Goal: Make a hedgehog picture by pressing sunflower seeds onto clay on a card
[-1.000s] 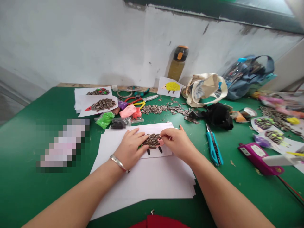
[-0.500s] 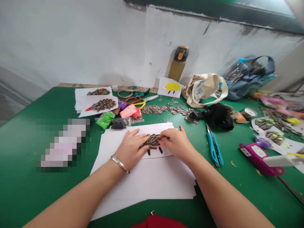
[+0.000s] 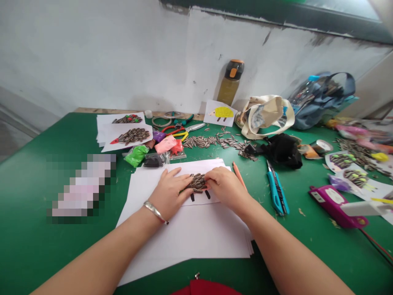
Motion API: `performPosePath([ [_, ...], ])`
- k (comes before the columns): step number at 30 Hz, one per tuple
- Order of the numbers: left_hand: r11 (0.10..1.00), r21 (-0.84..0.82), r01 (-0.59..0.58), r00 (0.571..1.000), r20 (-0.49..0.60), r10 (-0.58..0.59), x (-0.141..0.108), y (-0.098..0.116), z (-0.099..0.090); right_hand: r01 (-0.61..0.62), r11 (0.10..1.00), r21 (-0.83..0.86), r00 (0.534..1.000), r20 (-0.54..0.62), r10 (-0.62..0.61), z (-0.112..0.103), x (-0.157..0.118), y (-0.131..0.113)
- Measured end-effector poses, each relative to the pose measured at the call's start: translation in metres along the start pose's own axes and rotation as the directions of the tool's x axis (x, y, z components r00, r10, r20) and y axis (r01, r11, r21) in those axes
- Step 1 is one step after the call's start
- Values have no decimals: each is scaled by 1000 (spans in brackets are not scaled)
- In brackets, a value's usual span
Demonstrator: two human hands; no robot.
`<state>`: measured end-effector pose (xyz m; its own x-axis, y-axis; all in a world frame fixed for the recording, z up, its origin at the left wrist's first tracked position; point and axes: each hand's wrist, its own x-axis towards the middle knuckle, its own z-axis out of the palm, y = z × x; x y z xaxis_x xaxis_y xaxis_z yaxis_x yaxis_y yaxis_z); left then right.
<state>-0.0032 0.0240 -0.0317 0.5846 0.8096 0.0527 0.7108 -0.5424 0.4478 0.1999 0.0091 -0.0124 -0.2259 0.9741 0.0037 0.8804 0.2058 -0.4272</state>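
Note:
My left hand (image 3: 170,190) lies with its fingers spread on a white sheet of paper (image 3: 196,165), beside a cluster of sunflower seeds (image 3: 198,180). Black leg shapes show just below that cluster, and a bit of pink shows at its right end. There, my right hand (image 3: 227,184) has thumb and fingers pinched together over the seeds; whatever is between the fingertips is hidden. Beneath the sheet is a stack of white paper (image 3: 202,233). An orange pen-like stick (image 3: 239,175) lies just right of my right hand.
A blue utility knife (image 3: 277,192) lies to the right. Behind the paper are bagged clay packets (image 3: 166,144), pliers (image 3: 176,130) and loose sunflower seeds (image 3: 199,141). Farther back stand a bottle (image 3: 230,84) and a cloth bag (image 3: 267,114). A purple glue gun (image 3: 336,205) sits far right.
My right hand has shifted slightly left over the seeds, uncovering more of the orange stick. My left hand stays in place.

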Motion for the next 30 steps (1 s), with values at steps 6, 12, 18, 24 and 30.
performPosePath([
  [6, 1000, 6, -18, 1000, -22, 18, -1, -1, 1, -60, 998, -23, 996, -62, 58, -4, -6, 4],
  [12, 1000, 8, -9, 1000, -7, 9, -1, -2, 1, -83, 994, -75, 996, -29, 81, -7, -8, 5],
  [18, 1000, 11, -20, 1000, -18, 20, -1, -1, 1, -37, 995, -91, 999, -10, 36, -2, -7, 4],
  [24, 1000, 12, 5, 1000, 4, -5, -1, -2, 1, -40, 993, -115, 999, 3, 40, -2, -6, 2],
  [30, 1000, 22, -5, 1000, 4, 5, 0, -3, 0, -34, 989, -143, 999, -4, 33, 0, -7, 0],
])
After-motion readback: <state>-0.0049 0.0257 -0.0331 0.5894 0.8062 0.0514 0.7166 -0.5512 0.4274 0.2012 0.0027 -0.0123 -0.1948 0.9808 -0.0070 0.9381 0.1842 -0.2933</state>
